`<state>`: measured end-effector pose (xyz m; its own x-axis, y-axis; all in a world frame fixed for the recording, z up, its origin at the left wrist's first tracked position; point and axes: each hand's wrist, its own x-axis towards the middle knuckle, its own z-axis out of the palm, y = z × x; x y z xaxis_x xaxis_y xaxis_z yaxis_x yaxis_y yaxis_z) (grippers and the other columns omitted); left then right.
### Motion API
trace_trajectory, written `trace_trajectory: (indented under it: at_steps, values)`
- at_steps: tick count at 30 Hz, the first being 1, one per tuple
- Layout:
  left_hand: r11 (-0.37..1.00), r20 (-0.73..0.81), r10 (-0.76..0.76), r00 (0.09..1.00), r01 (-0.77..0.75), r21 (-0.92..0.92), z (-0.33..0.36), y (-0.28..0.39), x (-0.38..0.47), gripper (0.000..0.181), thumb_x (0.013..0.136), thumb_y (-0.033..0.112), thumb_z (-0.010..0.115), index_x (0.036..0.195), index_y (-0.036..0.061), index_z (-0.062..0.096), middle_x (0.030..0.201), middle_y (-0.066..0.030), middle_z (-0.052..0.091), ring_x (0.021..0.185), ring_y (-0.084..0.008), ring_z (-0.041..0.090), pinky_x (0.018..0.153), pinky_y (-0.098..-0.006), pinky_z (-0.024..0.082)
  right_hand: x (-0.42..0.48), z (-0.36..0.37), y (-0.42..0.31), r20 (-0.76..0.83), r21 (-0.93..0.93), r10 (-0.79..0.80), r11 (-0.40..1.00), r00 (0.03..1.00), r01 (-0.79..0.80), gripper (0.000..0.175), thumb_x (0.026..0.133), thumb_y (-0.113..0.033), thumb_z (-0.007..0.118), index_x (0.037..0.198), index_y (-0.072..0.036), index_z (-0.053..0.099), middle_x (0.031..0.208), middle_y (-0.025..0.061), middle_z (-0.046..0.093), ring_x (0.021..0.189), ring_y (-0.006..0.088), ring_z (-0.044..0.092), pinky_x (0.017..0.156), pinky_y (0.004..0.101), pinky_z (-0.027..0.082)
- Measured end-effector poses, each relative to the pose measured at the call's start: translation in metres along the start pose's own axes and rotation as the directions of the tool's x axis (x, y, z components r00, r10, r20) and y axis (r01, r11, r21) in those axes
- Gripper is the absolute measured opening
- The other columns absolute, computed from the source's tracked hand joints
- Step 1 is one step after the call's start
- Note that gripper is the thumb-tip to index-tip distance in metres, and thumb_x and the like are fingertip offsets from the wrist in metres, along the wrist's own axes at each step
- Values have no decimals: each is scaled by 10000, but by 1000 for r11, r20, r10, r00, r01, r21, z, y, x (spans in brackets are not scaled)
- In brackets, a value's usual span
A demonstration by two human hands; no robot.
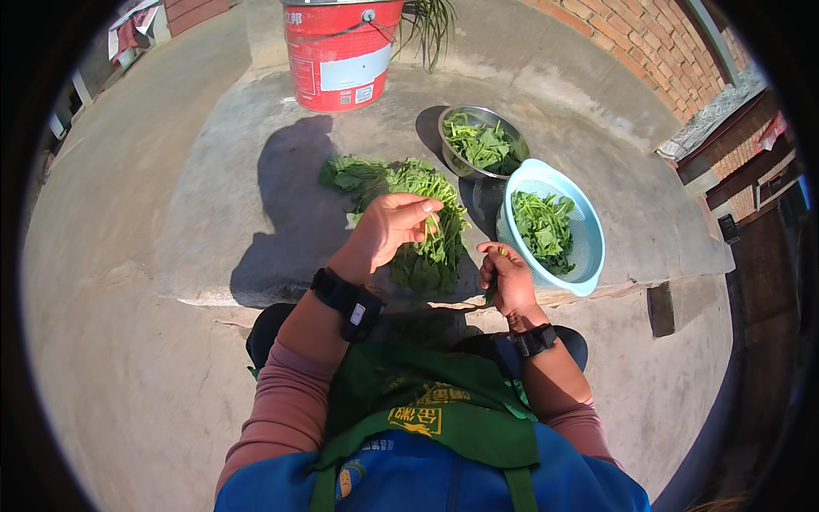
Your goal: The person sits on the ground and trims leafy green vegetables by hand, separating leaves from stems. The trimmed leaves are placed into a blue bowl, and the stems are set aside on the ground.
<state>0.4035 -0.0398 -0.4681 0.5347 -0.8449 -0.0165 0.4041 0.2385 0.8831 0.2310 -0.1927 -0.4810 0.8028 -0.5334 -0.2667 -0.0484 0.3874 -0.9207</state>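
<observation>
A heap of leafy greens [427, 272] lies on the concrete slab before me. My left hand [398, 225] is over this heap, thumb and forefinger brought together; whether a bit of stem is between them I cannot tell. Lower and to the right, my right hand [507, 280] is curled around a leafy green stem [491, 292], whose cut end shows by the thumb. Just beyond that hand stands a light blue plastic colander [594, 224] with loose greens [544, 233] inside. Behind it a stainless steel bowl [455, 161] holds more greens [483, 142].
At the slab's far side stands a red paint bucket [339, 67] with a wire handle, long grassy leaves [430, 29] beside it. A brick wall [630, 48] rises at the back right. The slab's front edge [211, 299] runs just ahead of my knees.
</observation>
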Motion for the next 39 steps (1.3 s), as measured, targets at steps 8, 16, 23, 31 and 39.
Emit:
trace_trajectory:
  at_steps: [8, 16, 23, 31, 39]
  values:
    - [985, 96, -114, 989, 125, -118, 25, 12, -19, 251, 864, 214, 586, 998, 3, 605, 832, -56, 618, 700, -130, 588, 606, -235, 461, -34, 36, -27, 342, -30, 112, 994, 933, -108, 226, 887, -174, 547, 985, 27, 582, 600, -44, 387, 488, 60, 306, 451, 193, 261]
    - [976, 64, -164, 984, 172, -133, 22, 1, -18, 231, 862, 189, 594, 1000, 4, 602, 788, -41, 609, 684, -135, 603, 561, -222, 469, -42, 32, -35, 297, -41, 234, 972, 926, -233, 141, 839, -75, 559, 908, 45, 581, 593, -43, 385, 492, 57, 308, 453, 200, 294]
    - [977, 23, -131, 991, 133, -166, 26, -1, -19, 192, 863, 180, 592, 940, 4, 599, 776, -32, 601, 671, -128, 597, 550, -216, 458, -44, 25, -32, 239, 19, 293, 952, 926, -306, 126, 818, -79, 554, 895, 19, 568, 589, -51, 379, 492, 57, 301, 459, 195, 278]
    - [962, 196, -168, 966, 118, 246, 16, 4, -20, 130, 843, 118, 608, 870, -9, 595, 749, -56, 608, 636, -120, 581, 547, -227, 456, -49, -1, -40, 402, 340, 120, 901, 908, -270, 98, 809, -94, 546, 828, 3, 547, 658, -11, 442, 498, 61, 344, 443, 189, 307]
    - [994, 36, -85, 996, 88, -70, 17, 1, -18, 164, 882, 176, 558, 914, 16, 576, 850, -63, 610, 774, -162, 604, 660, -270, 493, -69, -2, -22, 272, -677, 240, 736, 932, 9, 191, 844, -93, 568, 999, -1, 630, 725, -41, 552, 560, 19, 395, 487, 175, 301]
